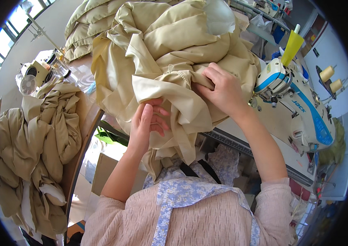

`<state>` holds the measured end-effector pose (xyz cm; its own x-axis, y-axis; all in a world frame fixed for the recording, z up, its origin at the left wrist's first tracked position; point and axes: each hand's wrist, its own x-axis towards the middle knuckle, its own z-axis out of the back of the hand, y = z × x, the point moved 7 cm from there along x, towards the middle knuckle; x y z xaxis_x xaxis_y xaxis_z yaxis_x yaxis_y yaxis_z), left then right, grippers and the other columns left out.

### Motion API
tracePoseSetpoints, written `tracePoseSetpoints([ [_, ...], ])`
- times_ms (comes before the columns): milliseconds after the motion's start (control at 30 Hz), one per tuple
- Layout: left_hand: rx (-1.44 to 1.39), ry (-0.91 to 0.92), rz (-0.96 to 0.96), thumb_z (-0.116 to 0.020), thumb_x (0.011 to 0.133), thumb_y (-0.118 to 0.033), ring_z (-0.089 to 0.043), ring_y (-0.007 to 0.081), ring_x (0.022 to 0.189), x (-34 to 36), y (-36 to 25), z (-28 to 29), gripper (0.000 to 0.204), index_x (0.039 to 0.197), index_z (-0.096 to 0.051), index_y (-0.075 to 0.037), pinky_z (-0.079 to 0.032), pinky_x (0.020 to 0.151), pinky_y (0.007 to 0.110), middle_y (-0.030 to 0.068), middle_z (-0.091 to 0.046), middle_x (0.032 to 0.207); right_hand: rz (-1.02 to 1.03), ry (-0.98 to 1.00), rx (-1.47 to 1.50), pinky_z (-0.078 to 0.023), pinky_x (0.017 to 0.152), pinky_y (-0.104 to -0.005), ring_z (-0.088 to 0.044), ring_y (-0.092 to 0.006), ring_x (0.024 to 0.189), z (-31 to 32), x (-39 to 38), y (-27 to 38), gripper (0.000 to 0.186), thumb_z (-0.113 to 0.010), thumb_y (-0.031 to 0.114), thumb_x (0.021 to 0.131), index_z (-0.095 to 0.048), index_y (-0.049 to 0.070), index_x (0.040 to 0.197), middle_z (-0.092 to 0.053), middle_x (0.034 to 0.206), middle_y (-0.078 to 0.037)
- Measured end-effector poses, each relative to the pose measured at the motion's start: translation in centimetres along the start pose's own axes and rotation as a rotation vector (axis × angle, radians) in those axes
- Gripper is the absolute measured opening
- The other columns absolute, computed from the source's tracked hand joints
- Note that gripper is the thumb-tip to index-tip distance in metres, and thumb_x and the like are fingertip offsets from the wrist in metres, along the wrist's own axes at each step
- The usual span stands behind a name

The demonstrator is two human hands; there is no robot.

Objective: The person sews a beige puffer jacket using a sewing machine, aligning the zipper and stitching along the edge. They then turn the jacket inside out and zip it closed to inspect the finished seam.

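Observation:
A bulky beige padded jacket (182, 45) is heaped in front of me, its quilted folds spilling down toward my lap. A pale zipper (183, 78) with a small pull shows near the middle of the heap. My right hand (223, 90) pinches the cloth just right of the zipper, thumb and fingers closed on it. My left hand (146, 123) is lower and to the left, thumb and forefinger at the edge of a turned-up flap (165, 91). Its other fingers curl loosely in front of the cloth. Folds hide part of what both hands grip.
On the right stands a white and blue sewing machine (301, 106) with a yellow piece (293, 47) on top and thread cones (330, 78) behind. More beige cloth (38, 135) is piled at left on the curved table edge, near a small fan (28, 84).

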<state>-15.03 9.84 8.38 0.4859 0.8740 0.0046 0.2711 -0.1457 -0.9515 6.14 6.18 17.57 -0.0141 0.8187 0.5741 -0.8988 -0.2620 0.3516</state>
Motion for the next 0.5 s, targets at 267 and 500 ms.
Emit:
tracePoseSetpoints([
  [267,0.803,0.141,-0.210,-0.069,0.093,-0.036,-0.068,0.0233,0.072,0.2,2.2,-5.1,0.041,0.101,-0.065,0.004,-0.055,0.068,0.035,0.0138,-0.070,0.085,-0.013,-0.152,0.009,-0.052,0.062,-0.0447,-0.065,-0.0355,0.074,0.1,1.9,4.0,0.027,-0.074,0.022,0.079,-0.057,0.002,0.085,-0.065,0.082,-0.015],
  [500,0.664,-0.066,-0.502,-0.062,0.092,-0.016,-0.067,0.0302,0.096,4.6,1.0,-4.7,0.024,0.109,-0.067,0.000,-0.051,0.084,0.039,0.0142,-0.071,0.103,-0.211,-0.136,0.251,-0.049,0.063,-0.0432,-0.062,-0.0370,0.066,3.4,1.4,3.9,0.028,-0.072,0.025,0.081,-0.058,0.002,0.086,-0.063,0.073,-0.019],
])
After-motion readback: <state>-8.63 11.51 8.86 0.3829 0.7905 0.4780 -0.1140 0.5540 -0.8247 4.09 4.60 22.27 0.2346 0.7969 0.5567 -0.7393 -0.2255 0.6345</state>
